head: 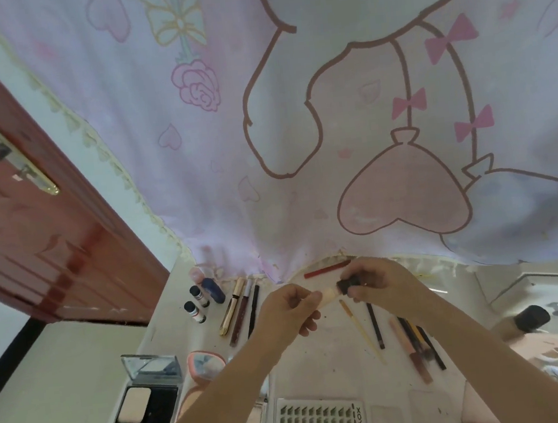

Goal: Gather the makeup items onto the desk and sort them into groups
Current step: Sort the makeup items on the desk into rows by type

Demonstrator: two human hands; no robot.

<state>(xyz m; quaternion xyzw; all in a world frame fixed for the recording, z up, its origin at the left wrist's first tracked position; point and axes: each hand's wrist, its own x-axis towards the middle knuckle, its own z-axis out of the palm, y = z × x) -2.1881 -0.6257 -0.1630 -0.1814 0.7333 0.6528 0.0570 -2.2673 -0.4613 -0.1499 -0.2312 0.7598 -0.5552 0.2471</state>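
Both hands raised above desk (338,360) centre: left hand (289,308) pinching pale tube (328,297), right hand (378,282) gripping its dark cap (347,285), presumably capping before grouping.

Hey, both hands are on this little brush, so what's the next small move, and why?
Probably set the short cream-bristled brush, held between left hand and right hand, down beside the row of slim pencils on the white desk, since long thin tools are already grouped there.
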